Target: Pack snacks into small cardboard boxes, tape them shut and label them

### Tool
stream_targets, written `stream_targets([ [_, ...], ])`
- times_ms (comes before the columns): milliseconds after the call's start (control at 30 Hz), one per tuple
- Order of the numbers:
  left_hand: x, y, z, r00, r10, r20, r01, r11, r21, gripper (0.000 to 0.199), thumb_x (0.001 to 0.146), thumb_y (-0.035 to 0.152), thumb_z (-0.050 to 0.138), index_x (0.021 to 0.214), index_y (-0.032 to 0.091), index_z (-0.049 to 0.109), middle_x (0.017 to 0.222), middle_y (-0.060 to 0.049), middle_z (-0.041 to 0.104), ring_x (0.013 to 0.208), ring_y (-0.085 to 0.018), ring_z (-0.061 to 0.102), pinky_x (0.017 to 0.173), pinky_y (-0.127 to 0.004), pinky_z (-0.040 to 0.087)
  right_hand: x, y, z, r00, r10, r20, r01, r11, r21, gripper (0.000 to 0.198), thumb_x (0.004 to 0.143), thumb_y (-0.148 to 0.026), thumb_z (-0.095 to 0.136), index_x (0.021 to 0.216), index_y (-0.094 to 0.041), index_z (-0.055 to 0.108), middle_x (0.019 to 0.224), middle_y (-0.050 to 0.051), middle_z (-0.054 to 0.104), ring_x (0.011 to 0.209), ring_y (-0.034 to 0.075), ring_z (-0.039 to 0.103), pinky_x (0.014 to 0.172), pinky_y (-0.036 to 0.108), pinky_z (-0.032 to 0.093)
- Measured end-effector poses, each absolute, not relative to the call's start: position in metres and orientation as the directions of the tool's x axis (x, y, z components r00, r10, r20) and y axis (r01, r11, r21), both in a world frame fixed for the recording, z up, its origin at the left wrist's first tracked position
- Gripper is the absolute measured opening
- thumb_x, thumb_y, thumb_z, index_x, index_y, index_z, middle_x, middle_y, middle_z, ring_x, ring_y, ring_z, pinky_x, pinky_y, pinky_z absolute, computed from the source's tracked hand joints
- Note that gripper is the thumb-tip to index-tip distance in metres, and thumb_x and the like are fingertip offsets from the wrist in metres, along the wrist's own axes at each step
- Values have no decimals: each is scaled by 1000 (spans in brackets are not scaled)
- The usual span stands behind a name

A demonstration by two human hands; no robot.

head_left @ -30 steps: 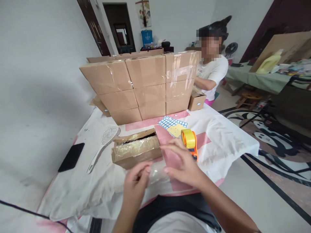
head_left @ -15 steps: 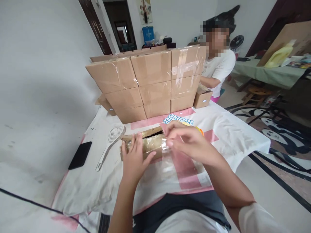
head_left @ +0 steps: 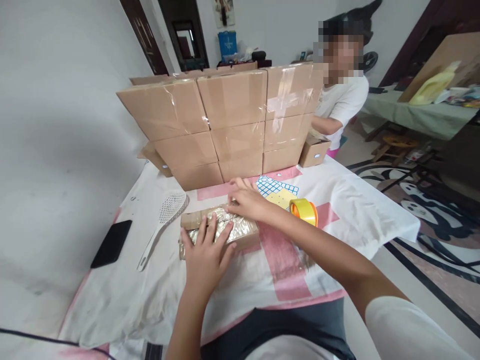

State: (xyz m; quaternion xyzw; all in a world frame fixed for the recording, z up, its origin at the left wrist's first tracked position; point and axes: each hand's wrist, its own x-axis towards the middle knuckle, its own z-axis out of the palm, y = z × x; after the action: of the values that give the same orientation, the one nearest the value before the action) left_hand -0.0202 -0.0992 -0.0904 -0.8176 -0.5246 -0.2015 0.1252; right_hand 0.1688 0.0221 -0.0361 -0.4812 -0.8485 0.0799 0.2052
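Carton: lay under both hands.
L hand: rested on top, fingers spread, unclenched.
R hand: bent over far edge; I couldn't tell if gripping.
Tape disp.: sat nearby, R of R hand.

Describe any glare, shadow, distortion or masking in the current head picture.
In the head view, white glare streaks the tape on the stacked boxes, strongest at upper right; the nearer carton glints too; a soft, broad shadow darkens the left wall; the stack flares toward its top, probably wide-angle distortion; pixelation masks the other person's face.
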Motion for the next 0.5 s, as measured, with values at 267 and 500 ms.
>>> stream_targets([
  [267, -25, -102, -95, 384, 750, 539, 863, -498, 77, 45, 98, 33, 59, 143, 36, 57, 139, 1, 66, 150, -32, 36, 124, -64, -3, 315, 141, -23, -267, 963, 39, 951, 269, -152, 35, 93, -15, 57, 126, -12, 66, 127, 17, 66, 116, 30, 60, 99, 41, 43],
  [500, -23, -92, -99, 368, 735, 569, 873, -483, 60, 57, 96, 32, 58, 151, 42, 46, 137, 2, 67, 142, -32, 49, 126, -63, 1, 350, 178, -94, -293, 943, -155, 948, 265, -177, 26, 93, -27, 66, 112, -11, 73, 119, 17, 71, 105, 25, 66, 87, 30, 47],
])
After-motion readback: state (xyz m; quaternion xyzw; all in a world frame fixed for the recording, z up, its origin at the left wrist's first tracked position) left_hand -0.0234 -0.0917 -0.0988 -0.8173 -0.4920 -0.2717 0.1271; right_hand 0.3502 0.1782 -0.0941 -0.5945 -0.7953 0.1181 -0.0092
